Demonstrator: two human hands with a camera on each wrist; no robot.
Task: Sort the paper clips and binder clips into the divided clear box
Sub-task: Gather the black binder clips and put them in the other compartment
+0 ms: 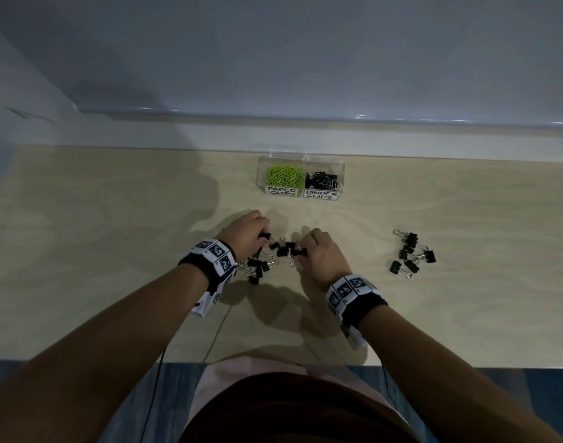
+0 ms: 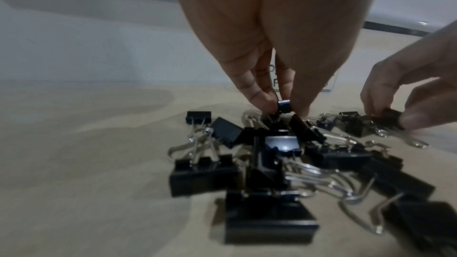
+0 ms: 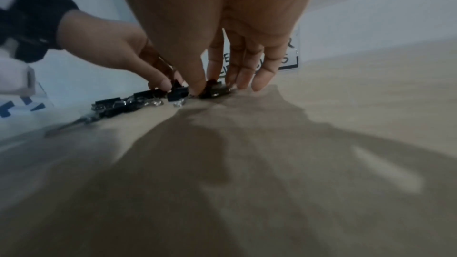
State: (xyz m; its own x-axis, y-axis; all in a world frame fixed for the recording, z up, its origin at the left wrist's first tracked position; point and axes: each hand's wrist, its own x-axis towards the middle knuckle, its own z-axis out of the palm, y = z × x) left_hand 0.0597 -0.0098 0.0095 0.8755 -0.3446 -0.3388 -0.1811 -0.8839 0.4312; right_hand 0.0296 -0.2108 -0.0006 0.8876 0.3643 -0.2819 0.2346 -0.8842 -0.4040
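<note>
At the centre of the head view, the left hand (image 1: 246, 233) pinches one small black steel binder clip (image 2: 284, 106) between thumb and fingertip, and the right hand (image 1: 318, 252) pinches another (image 2: 389, 118) at the edge of the tangled pile of black binder clips (image 1: 267, 259) on the pale wood-grain table (image 1: 114, 219). These clips look light, stiff and smooth, so the folded black body seems the surest hold, since the loose silver wire handles likely snag neighbours. The divided clear plastic box (image 1: 301, 158) sits upper centre, green paper clips (image 1: 285, 176) in its left compartment, and a second scatter of black clips (image 1: 411, 252) lies at right.

The clear box (image 1: 301, 161) stands behind one clip pile (image 1: 267, 257); another pile (image 1: 409, 252) lies right.
</note>
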